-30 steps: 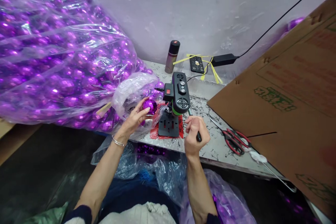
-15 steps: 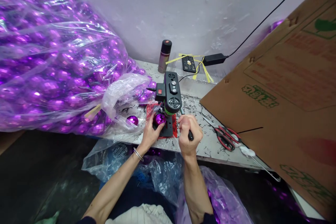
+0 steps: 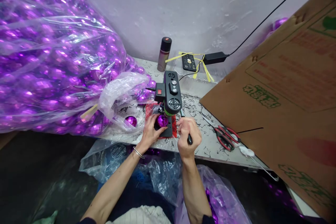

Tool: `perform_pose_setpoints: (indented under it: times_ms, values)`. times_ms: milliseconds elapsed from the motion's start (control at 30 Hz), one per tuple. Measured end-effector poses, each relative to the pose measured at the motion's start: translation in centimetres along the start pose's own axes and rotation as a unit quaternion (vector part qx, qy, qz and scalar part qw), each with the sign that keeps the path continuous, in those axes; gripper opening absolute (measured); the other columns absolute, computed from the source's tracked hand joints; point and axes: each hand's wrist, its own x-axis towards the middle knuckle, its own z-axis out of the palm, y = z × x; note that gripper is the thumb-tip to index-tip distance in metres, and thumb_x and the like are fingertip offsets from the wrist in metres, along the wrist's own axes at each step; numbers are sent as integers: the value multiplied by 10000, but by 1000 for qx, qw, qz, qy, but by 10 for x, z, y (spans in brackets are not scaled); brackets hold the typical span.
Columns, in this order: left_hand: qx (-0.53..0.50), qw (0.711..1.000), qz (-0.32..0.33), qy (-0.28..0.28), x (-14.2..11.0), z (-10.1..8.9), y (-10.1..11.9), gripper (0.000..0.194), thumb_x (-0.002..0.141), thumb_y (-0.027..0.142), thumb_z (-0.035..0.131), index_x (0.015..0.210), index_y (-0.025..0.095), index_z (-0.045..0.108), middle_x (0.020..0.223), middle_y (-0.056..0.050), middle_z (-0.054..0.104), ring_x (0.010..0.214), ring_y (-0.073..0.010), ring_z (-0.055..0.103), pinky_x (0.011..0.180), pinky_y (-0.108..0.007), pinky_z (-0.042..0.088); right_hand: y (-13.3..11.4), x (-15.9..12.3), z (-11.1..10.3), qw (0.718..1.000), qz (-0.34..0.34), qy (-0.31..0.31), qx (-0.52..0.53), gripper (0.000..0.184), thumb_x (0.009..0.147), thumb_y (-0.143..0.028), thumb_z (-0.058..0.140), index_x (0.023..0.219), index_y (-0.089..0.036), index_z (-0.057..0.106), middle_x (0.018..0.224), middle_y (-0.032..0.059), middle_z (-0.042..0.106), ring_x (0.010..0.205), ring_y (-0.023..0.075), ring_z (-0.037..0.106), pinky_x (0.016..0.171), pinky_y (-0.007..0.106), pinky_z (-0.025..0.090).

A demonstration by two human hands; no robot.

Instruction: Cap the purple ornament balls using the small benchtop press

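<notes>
My left hand is closed around a shiny purple faceted ball, holding it on the base of a small black bench drill, right under the drill head. My right hand is a fist gripping the drill's black lever handle at the machine's right side. A second purple ball lies loose on the table to the left, beside the mouth of a huge clear plastic bag stuffed with purple balls.
Red-handled scissors lie on the table to the right, beside a large leaning cardboard sheet. A spray can, a small black device and a power adapter sit by the wall. More plastic bags hang below the table edge.
My left hand carried the purple ball from the bag's mouth to the drill base under the head. My right hand kept its grip on the lever. The view shifted slightly.
</notes>
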Motion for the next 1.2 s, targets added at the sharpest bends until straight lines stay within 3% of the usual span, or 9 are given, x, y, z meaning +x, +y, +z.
perform_pose_setpoints:
  times_ms: [167,400,733,1200]
  values:
    - [13,999,14,-32,4,-3,1,605,905,400,836,1437,216,616,1436,-168,676,1377,-357,639,1181,-555,519,3,-4,1,1000,3,7,-2,322,1041,-129,476,747,-225,562,738,-1,626,706,140,624,635,302,456]
    - [-27,999,-8,-31,6,6,-8,651,876,407,868,1458,244,625,1432,-139,715,1363,-343,667,1174,-544,529,4,-10,1,1000,-2,7,-4,329,1033,-123,467,735,-229,557,704,-9,612,683,146,630,626,305,469]
    - [-38,998,-12,-42,2,6,-7,621,910,387,829,1472,230,617,1477,-140,704,1409,-333,650,1199,-517,517,29,-45,18,998,-7,59,0,339,1083,-245,414,778,-238,561,745,-8,621,675,147,629,660,329,509]
    - [-60,998,2,-31,3,11,-11,644,879,366,869,1454,213,624,1437,-157,725,1364,-337,679,1171,-528,534,44,-57,24,996,2,91,1,387,1089,-324,402,732,-245,529,729,-21,586,653,153,586,809,406,549]
